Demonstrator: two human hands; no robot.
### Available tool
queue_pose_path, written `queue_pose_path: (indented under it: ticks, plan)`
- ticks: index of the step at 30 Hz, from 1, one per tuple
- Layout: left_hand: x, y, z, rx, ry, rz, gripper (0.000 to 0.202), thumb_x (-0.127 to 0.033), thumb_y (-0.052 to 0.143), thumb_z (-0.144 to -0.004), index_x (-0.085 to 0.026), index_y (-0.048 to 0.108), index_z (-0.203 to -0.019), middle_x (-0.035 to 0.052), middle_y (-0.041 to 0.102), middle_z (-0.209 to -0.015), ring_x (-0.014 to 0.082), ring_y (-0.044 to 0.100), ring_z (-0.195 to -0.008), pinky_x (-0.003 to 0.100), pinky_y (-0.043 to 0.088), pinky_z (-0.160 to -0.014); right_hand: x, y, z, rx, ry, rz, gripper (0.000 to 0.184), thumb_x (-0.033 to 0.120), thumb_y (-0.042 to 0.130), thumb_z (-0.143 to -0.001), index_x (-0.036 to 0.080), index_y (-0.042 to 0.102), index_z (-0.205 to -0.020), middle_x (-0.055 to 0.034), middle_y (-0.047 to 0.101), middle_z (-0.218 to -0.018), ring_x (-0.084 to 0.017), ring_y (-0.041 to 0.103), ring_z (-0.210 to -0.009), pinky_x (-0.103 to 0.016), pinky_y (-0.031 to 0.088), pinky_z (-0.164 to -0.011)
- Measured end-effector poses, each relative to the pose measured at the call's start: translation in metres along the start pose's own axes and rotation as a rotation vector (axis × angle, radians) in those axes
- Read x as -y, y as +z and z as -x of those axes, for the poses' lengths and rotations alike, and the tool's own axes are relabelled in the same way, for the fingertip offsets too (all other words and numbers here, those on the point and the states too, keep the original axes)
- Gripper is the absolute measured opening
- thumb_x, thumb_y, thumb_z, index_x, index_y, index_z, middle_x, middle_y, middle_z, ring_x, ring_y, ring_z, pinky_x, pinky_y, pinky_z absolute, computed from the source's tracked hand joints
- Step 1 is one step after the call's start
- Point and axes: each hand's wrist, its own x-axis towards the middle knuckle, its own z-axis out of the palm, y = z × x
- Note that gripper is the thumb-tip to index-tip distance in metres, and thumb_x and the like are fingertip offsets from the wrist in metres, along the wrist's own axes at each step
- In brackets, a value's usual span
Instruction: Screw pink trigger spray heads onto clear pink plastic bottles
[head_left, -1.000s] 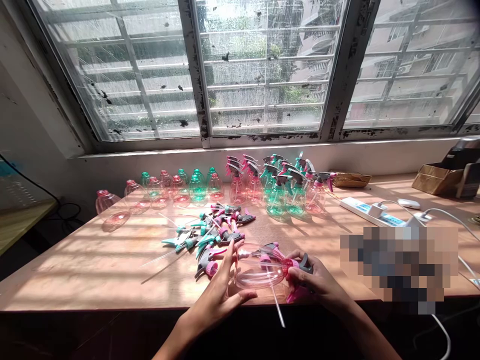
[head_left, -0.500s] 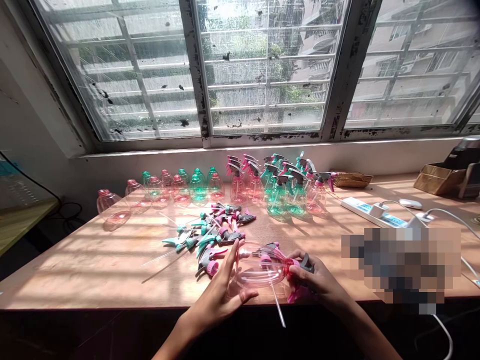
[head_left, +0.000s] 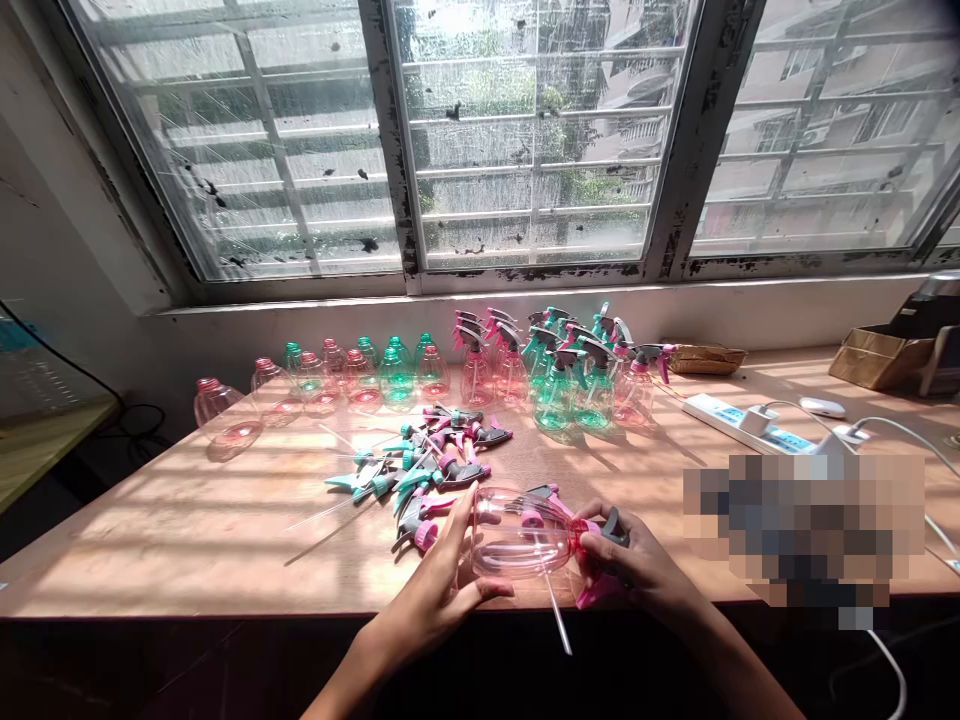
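Observation:
A clear pink bottle lies sideways in the air at the table's front edge, its neck pointing right. My left hand cups its base, thumb below and fingers along the far side. At the neck, my right hand grips a pink and grey spray head; the fingers partly hide where the two meet. Behind the bottle, partly seen through it, is another spray head. A clear tube sticks out below the bottle past the table edge. Left of my hands lies a pile of loose spray heads.
Open pink and green bottles stand at the back left of the wooden table. Bottles with spray heads are grouped back centre. On the right lie a power strip with cables, brown containers and a blurred patch.
The bottle has turned or tilted slightly between my hands, and its reflections have shifted. Both hands stay in nearly the same place; the rest has not moved.

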Motion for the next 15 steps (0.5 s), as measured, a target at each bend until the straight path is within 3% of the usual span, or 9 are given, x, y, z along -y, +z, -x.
queue_pose_path:
  ticks: [5,10,15]
  plan:
    - [0.0036,-0.0021,0.0022,-0.014,0.02,-0.063,0.095,-0.044,0.07,-0.095,-0.041,0.005,-0.165,0.0056,0.01,-0.175,0.0417,0.014,-0.158,0.057,0.032,-0.124,0.0043,0.0044,0.0006,-0.052,0.0,0.008,0.04,0.046,0.09,-0.077,0.017,0.067,-0.092,-0.0005,0.073,-0.067,-0.015,0.066,-0.057,-0.027,0.054,-0.058]
    - [0.0085,-0.0038,0.0004,0.017,0.043,-0.093,0.084,-0.046,0.058,-0.102,-0.042,0.003,-0.165,0.0049,0.006,-0.175,0.04,0.015,-0.159,0.057,0.033,-0.123,0.0047,0.0043,0.0,-0.044,0.011,0.011,0.041,0.048,0.089,-0.077,0.018,0.065,-0.092,0.0004,0.072,-0.065,-0.016,0.066,-0.055,-0.028,0.054,-0.056]
    - [0.0056,-0.0019,-0.0016,0.016,0.022,-0.061,0.108,-0.042,0.075,-0.094,-0.043,-0.008,-0.163,0.0069,0.004,-0.175,0.0385,0.013,-0.159,0.056,0.035,-0.123,0.004,0.003,0.0004,-0.038,0.004,0.076,0.041,0.048,0.089,-0.078,0.017,0.067,-0.093,-0.0013,0.074,-0.067,-0.017,0.066,-0.058,-0.028,0.052,-0.059]
